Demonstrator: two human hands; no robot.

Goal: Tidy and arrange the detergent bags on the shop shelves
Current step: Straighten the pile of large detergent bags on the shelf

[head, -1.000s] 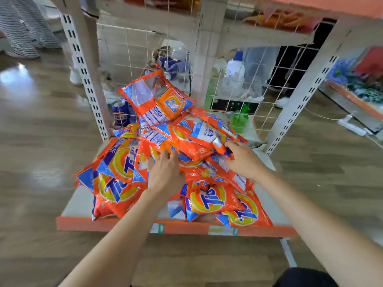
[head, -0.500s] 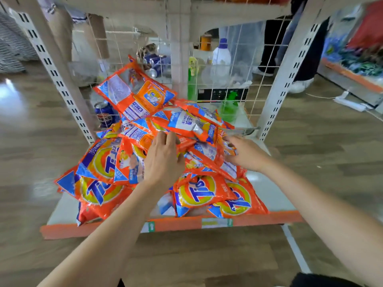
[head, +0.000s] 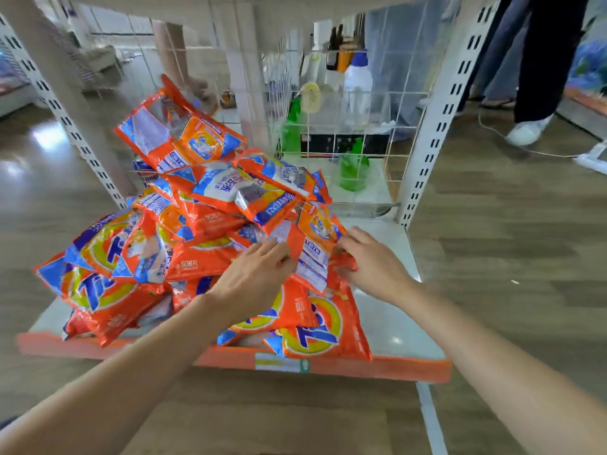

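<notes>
White bottle (head: 358,83), 2 green bottles (head: 353,169) behind wire grid (head: 377,133); wood floor (head: 509,241).

There is one view only, from a wide-angle camera worn on the person's head, so no second view shares any part of the scene. It looks forward and steeply down from above and in front of a low shelf (head: 391,326), close enough that both bare forearms run in from the bottom corners, from 7 and 5 o'clock, toward the centre. The heap of detergent bags (head: 210,221) fills the middle and spreads toward 9 o'clock. The wire grid back (head: 361,103) of the shelf stands at 12 o'clock, with wooden floor (head: 509,244) curving away at 3 and 9 o'clock. Straight posts bend outward near the edges.
</notes>
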